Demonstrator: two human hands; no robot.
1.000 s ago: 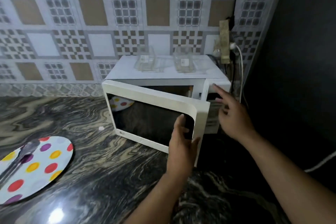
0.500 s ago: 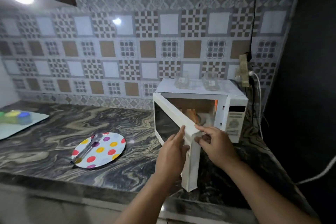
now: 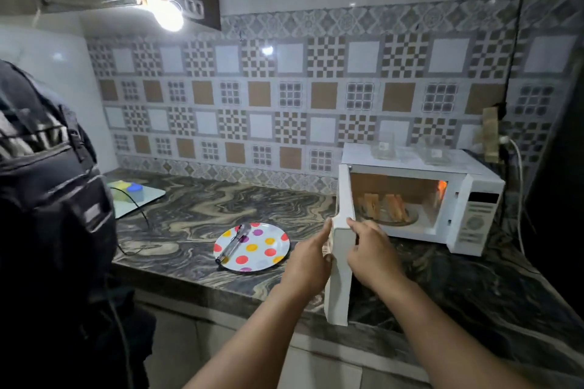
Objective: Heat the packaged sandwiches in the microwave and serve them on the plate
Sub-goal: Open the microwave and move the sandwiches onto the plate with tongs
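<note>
**Microwave door swung wide, sandwiches exposed inside**

The microwave door [image 3: 341, 249] is seen edge-on, projecting out over the counter edge. It is pinched between both hands: the left hand [image 3: 311, 262] is laid flat against its outer face, and the right hand [image 3: 371, 257] is curled around its free edge from the inner side. The sandwiches [image 3: 384, 207] are seen standing on the turntable inside the lit cavity of the microwave [image 3: 474, 199]. The spotted plate [image 3: 268, 249], with tongs [image 3: 234, 241] laid across it, is set on the counter [image 3: 196, 218] to the left of the door, well apart from the cavity.

Several risks are judged likely. The sandwiches may be hot, so bare fingers could be burned if the tongs are left unused. The open door stands between plate and cavity, so a sandwich carried across could be knocked against it and dropped. Two clear containers [image 3: 384, 148] on the microwave top could be shaken off if the door is jolted.

Compared with half a second ago, the door has been swung further open, more of the cavity has been revealed, and a dark bag [image 3: 53, 186] is now seen at the left
</note>
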